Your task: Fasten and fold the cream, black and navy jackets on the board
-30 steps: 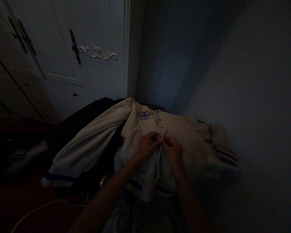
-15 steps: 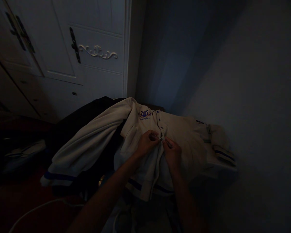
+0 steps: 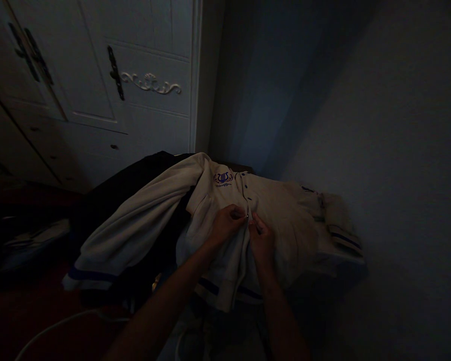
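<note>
A cream jacket [image 3: 291, 225] with blue-striped cuffs and hem lies spread out in front of me, an emblem on its chest. Several dark snap buttons run down its front opening above my hands. My left hand [image 3: 227, 223] pinches the left front edge of the jacket, beside a small shiny button. Just to the right, my right hand [image 3: 261, 235] has its fingers closed on the other front edge. The fingertips of both hands almost meet at the opening. Dim light hides the exact grip.
Behind the jacket stands a white wardrobe [image 3: 154, 120] with dark handles. A dark garment [image 3: 143, 173] lies under the left sleeve. A plain wall [image 3: 406, 150] rises on the right. On the red floor at lower left runs a white cable [image 3: 60, 323].
My right hand has moved slightly left, closer to my left hand at the jacket's front opening. My left hand stays nearly in place. The jacket has barely shifted.
</note>
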The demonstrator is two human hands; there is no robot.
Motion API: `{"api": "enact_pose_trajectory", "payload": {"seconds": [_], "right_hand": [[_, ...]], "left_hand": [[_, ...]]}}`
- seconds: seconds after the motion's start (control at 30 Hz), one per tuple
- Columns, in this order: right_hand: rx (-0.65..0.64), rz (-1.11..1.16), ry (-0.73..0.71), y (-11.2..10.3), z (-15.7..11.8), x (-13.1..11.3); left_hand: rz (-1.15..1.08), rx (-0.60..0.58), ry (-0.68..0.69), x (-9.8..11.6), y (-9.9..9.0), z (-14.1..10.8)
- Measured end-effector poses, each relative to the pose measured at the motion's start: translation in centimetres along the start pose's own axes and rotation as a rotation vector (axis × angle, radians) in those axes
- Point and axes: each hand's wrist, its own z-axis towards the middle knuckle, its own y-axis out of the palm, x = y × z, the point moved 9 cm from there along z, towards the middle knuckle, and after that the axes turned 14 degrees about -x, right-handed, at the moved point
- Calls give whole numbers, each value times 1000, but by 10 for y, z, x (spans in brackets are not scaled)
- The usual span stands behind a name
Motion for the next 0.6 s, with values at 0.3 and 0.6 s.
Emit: {"api": "enact_pose_trajectory", "payload": {"seconds": [0.3, 0.6], "right_hand": [[17, 153, 49, -4, 5, 1], [109, 59, 65, -10, 9, -4]], "left_hand": [[-131, -78, 32, -2, 4, 2], [-275, -69, -82, -15, 7, 4]]}}
